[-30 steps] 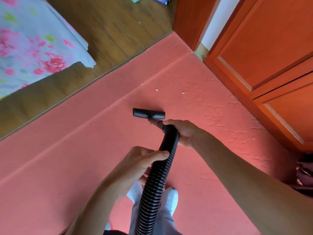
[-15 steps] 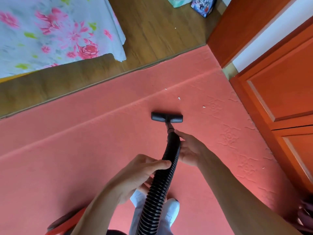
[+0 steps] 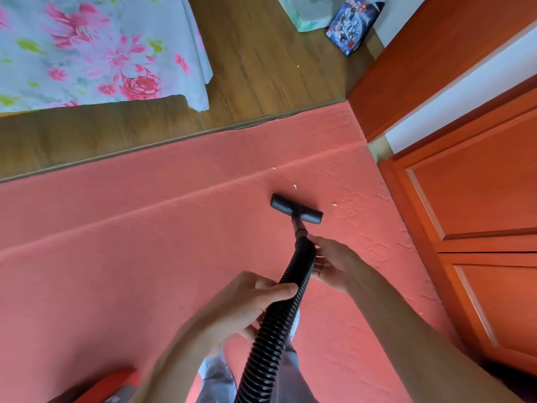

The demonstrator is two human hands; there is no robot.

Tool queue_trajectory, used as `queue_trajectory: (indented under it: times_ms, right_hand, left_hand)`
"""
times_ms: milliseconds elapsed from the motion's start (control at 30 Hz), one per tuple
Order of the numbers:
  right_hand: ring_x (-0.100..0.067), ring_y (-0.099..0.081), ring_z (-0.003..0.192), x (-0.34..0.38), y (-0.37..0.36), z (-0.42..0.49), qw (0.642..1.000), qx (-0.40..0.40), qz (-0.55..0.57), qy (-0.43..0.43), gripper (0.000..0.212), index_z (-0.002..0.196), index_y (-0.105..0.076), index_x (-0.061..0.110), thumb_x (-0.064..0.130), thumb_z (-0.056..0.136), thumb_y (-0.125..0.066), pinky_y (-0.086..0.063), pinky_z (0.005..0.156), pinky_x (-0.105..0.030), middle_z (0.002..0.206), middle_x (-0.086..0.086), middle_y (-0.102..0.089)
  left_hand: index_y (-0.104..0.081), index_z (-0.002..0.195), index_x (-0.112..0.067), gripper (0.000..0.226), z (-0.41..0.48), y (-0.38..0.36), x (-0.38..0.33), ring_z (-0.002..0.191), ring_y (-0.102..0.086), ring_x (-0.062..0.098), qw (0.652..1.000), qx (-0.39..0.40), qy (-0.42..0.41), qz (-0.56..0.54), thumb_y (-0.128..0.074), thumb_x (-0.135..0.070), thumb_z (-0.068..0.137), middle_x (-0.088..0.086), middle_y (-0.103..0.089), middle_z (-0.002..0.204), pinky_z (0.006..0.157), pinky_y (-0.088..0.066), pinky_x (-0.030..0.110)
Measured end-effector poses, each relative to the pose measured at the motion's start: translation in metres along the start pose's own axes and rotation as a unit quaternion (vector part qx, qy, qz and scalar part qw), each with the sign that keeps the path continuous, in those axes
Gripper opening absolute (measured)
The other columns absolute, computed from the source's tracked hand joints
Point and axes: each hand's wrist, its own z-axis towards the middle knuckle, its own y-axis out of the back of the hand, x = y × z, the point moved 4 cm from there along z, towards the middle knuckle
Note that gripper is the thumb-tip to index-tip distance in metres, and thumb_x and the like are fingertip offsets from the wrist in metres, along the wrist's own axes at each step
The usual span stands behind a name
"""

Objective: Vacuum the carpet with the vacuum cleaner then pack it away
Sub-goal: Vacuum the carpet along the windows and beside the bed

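A black ribbed vacuum hose [image 3: 273, 324] runs up from the bottom of the view to a small black T-shaped nozzle [image 3: 296, 212] lying on the salmon-red carpet [image 3: 145, 257]. My left hand [image 3: 247, 303] grips the hose at mid-length, thumb over the top. My right hand [image 3: 331, 263] holds the hose just behind the nozzle, fingers partly extended along it. Small white scraps [image 3: 295, 186] lie on the carpet just beyond the nozzle. A red part of the vacuum body [image 3: 113, 388] shows at the bottom left.
An orange wooden cabinet [image 3: 479, 199] borders the carpet on the right. Wooden floor [image 3: 261, 68] lies beyond the carpet's far edge, with a floral bed sheet [image 3: 101, 50] hanging at the top left and a blue box [image 3: 354, 24] at the top.
The nozzle has been pushed forward along the carpet toward the white scraps. The view has tilted up, showing more of the bed and floor. My right hand's fingers have loosened along the hose.
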Motion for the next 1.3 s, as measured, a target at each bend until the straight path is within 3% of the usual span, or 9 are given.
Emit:
queue_trajectory:
  times_ms: [100,233,300,467,633,900,1033,1200,1300]
  right_hand:
    - [-0.024,-0.057,0.079,0.011,-0.003,0.018,1.000,-0.006,-0.021,0.013,0.038,0.116,-0.060,-0.007,0.017,0.088,-0.069,-0.054,0.069,-0.034,0.095,-0.016,-0.058]
    - [-0.021,-0.059,0.070,0.039,-0.012,0.039,0.997,-0.022,-0.056,0.038,0.029,0.112,-0.059,-0.003,0.014,0.090,-0.066,-0.054,0.059,-0.033,0.082,-0.013,-0.060]
    - [-0.022,-0.060,0.070,0.046,-0.014,0.048,0.996,-0.029,-0.076,0.040,0.030,0.114,-0.058,-0.003,0.014,0.090,-0.065,-0.055,0.063,-0.035,0.080,-0.013,-0.060]
    - [-0.025,-0.061,0.082,0.056,-0.005,0.052,0.999,-0.014,-0.032,0.037,0.034,0.114,-0.059,-0.004,0.016,0.088,-0.068,-0.056,0.081,-0.039,0.090,-0.016,-0.062]
    - [-0.021,-0.058,0.074,0.055,0.010,0.037,0.998,0.055,0.018,0.000,0.043,0.118,-0.058,-0.005,0.018,0.084,-0.072,-0.055,0.071,-0.031,0.092,-0.016,-0.056]
    - [-0.024,-0.061,0.086,0.042,-0.001,0.056,0.999,0.039,-0.004,0.001,0.050,0.126,-0.057,-0.002,0.022,0.084,-0.072,-0.051,0.097,-0.042,0.091,-0.013,-0.062]
    - [-0.023,-0.059,0.086,0.053,-0.005,0.050,0.999,0.035,0.006,0.033,0.056,0.125,-0.058,-0.004,0.026,0.082,-0.076,-0.052,0.092,-0.038,0.088,-0.012,-0.061]
    - [-0.020,-0.059,0.069,0.055,0.003,0.024,0.998,0.054,0.020,0.035,0.043,0.117,-0.059,-0.006,0.018,0.084,-0.073,-0.054,0.051,-0.026,0.084,-0.014,-0.061]
    - [-0.018,-0.056,0.065,0.043,-0.001,0.015,0.998,0.054,-0.001,0.036,0.041,0.115,-0.061,-0.008,0.017,0.084,-0.072,-0.051,0.048,-0.025,0.083,-0.013,-0.061]
  left_hand:
    - [-0.078,0.089,-0.011,0.034,0.018,-0.006,-0.001,0.065,-0.069,0.018,1.000,-0.008,0.008,-0.021,-0.071,-0.044,0.088,0.012,-0.077,0.085,0.049,-0.050,0.022]
    - [-0.077,0.091,-0.009,0.039,0.043,-0.003,-0.009,0.073,-0.074,0.026,0.998,-0.058,0.006,-0.038,-0.069,-0.047,0.088,0.013,-0.078,0.086,0.053,-0.053,0.026]
    - [-0.077,0.092,-0.008,0.041,0.055,-0.006,-0.013,0.072,-0.073,0.024,0.997,-0.069,0.015,-0.030,-0.068,-0.048,0.089,0.012,-0.078,0.089,0.057,-0.056,0.029]
    - [-0.079,0.095,-0.013,0.036,0.059,-0.007,-0.023,0.076,-0.073,0.023,0.998,-0.028,0.018,-0.053,-0.071,-0.047,0.085,0.009,-0.078,0.091,0.060,-0.056,0.031]
    - [-0.080,0.098,-0.016,0.039,0.043,-0.006,-0.027,0.074,-0.069,0.017,0.998,0.019,-0.018,-0.060,-0.073,-0.048,0.077,0.004,-0.078,0.091,0.057,-0.053,0.026]
    - [-0.079,0.092,-0.019,0.030,0.057,-0.020,-0.011,0.068,-0.073,0.012,0.994,-0.085,0.030,-0.056,-0.069,-0.046,0.088,0.001,-0.079,0.083,0.057,-0.056,0.028]
    - [-0.080,0.093,-0.021,0.029,0.056,-0.021,-0.010,0.072,-0.073,0.007,0.992,-0.106,-0.006,-0.074,-0.070,-0.047,0.087,-0.003,-0.078,0.083,0.060,-0.058,0.030]
    - [-0.081,0.096,-0.019,0.028,0.036,-0.013,-0.016,0.076,-0.071,0.015,0.997,-0.042,-0.043,-0.051,-0.074,-0.042,0.082,0.005,-0.078,0.087,0.061,-0.057,0.028]
    - [-0.080,0.097,-0.016,0.029,0.024,-0.010,-0.014,0.065,-0.068,0.009,0.998,-0.011,-0.035,-0.043,-0.073,-0.038,0.081,0.003,-0.078,0.079,0.056,-0.054,0.022]
